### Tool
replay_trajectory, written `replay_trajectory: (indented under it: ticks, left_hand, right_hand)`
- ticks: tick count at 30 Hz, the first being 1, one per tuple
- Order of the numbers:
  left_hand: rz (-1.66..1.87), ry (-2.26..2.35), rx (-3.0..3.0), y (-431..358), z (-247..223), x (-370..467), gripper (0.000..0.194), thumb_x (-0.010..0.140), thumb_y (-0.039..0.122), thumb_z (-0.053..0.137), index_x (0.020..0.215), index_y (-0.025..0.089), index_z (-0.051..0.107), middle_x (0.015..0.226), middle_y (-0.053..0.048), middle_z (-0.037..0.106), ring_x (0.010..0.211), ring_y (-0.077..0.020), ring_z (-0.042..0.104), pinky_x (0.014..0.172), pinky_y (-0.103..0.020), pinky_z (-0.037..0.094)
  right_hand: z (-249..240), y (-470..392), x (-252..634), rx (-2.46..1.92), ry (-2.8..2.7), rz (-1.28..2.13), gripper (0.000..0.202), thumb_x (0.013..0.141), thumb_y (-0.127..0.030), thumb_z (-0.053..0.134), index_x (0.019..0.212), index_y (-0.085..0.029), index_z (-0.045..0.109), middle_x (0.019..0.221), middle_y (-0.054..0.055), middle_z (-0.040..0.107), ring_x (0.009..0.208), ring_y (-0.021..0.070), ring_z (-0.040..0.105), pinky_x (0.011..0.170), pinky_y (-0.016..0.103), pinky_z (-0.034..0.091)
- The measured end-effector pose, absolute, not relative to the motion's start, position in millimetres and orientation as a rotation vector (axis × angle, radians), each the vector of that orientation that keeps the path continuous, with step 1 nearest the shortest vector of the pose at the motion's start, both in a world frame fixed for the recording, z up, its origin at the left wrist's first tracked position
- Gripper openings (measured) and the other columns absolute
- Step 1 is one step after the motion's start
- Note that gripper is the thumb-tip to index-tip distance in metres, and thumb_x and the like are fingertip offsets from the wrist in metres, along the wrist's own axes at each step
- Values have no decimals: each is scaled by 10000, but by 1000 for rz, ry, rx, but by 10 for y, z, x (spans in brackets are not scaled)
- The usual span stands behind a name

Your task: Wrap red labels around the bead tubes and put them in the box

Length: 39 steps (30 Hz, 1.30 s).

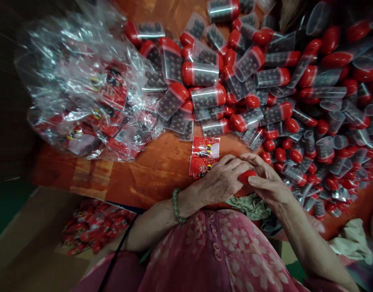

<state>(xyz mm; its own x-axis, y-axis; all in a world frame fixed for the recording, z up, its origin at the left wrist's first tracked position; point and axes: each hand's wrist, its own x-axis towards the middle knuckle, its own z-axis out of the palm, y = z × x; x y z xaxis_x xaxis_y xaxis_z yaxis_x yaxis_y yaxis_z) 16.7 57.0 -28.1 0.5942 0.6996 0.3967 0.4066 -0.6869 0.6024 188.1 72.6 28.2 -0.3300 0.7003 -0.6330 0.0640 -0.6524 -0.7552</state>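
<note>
One red-capped container (247,177) lies between the fingers of the left hand (224,178) and the right hand (270,180); only its red end shows, so its body and contents cannot be told. It looks like smooth plastic: probably light, fairly stiff and a little slippery, likelier to slide or dent at a thin wall than to break. The rounded red end seems the firmest place to pinch, with the other hand steadying the body. The left hand is palm down, knuckles bent, closed over the container with fingertips hidden; its wrist wears a bead bracelet (177,206). The right hand curls narrow around it, thumb along the red end. Just beyond the left hand lie red printed packets (201,147); below both hands is a crumpled green cloth (250,206).
</note>
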Motion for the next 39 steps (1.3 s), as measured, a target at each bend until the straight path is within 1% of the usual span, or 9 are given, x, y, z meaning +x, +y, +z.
replay_trajectory:
  ticks: [6, 12, 15, 18, 20, 26, 35, 37, 39]
  left_hand:
    - [1027, 905, 2282, 539, -309, 154, 253, 1007, 192, 450, 1089, 91, 667, 1139, -116, 692, 1156, -234, 593, 1045, -428, 501]
    - [1055, 895, 2169, 551, -319, 181, 292, 1030, 219, 406, 1179, 70, 609, 1228, -143, 673, 1295, -252, 562, 1100, -433, 505]
    - [1104, 911, 2014, 539, -318, 205, 371, 1031, 227, 398, 1362, 77, 468, 1341, -166, 623, 1329, -258, 555, 1093, -456, 524]
    - [1138, 924, 1889, 506, -301, 208, 500, 1034, 198, 372, 1518, 135, 267, 1435, -159, 570, 1356, -224, 548, 1113, -434, 526]
    - [1189, 909, 1922, 474, -294, 207, 525, 1020, 136, 374, 1531, 141, 256, 1469, -154, 545, 1405, -217, 502, 1145, -423, 505]
    - [1376, 995, 1950, 431, -336, 268, 323, 972, 80, 478, 1286, 87, 555, 1334, -161, 654, 1311, -231, 596, 1079, -395, 561]
    - [1405, 988, 1972, 546, -326, 297, 183, 970, 150, 512, 1003, 114, 688, 1110, -111, 758, 1068, -204, 712, 901, -354, 571]
    - [1376, 973, 1989, 547, -330, 286, 185, 969, 157, 520, 939, 137, 701, 1118, -105, 757, 1074, -197, 707, 907, -354, 543]
    - [1339, 955, 1999, 540, -335, 277, 183, 956, 142, 533, 898, 155, 705, 1144, -100, 752, 1096, -190, 698, 907, -346, 520]
  right_hand:
    - [362, 738, 1778, -1608, -983, 2005, 607, 641, -476, 886, 1114, -268, 568, 1035, 43, 683, 914, 201, 701, 728, 291, 582]
    - [387, 700, 1815, -1615, -1200, 1914, 553, 767, -504, 793, 1205, -273, 547, 1222, 78, 672, 1137, 257, 673, 949, 396, 577]
    - [378, 651, 1802, -1646, -1316, 1758, 526, 806, -468, 775, 1239, -274, 547, 1250, 68, 670, 1193, 242, 647, 1028, 397, 544]
    - [343, 611, 1761, -1658, -1318, 1566, 523, 748, -405, 842, 1189, -272, 593, 1203, 41, 695, 1165, 215, 658, 1044, 357, 532]
    - [324, 603, 1749, -1676, -1256, 1493, 473, 735, -392, 854, 1136, -270, 635, 1181, 36, 715, 1126, 210, 679, 1012, 341, 548]
    - [278, 617, 1814, -1688, -1105, 1537, 343, 703, -398, 870, 982, -278, 711, 1044, 11, 765, 972, 192, 720, 870, 316, 599]
    - [158, 688, 1920, -1635, -1096, 1568, 504, 575, -443, 939, 965, -270, 670, 1006, 10, 729, 916, 170, 701, 820, 278, 590]
    - [211, 684, 1942, -1625, -1160, 1501, 524, 623, -500, 902, 1032, -270, 667, 1056, 38, 721, 951, 195, 698, 825, 304, 589]
    - [302, 663, 1956, -1619, -1262, 1255, 462, 776, -565, 768, 1120, -278, 652, 1149, 67, 693, 1043, 228, 681, 895, 363, 574]
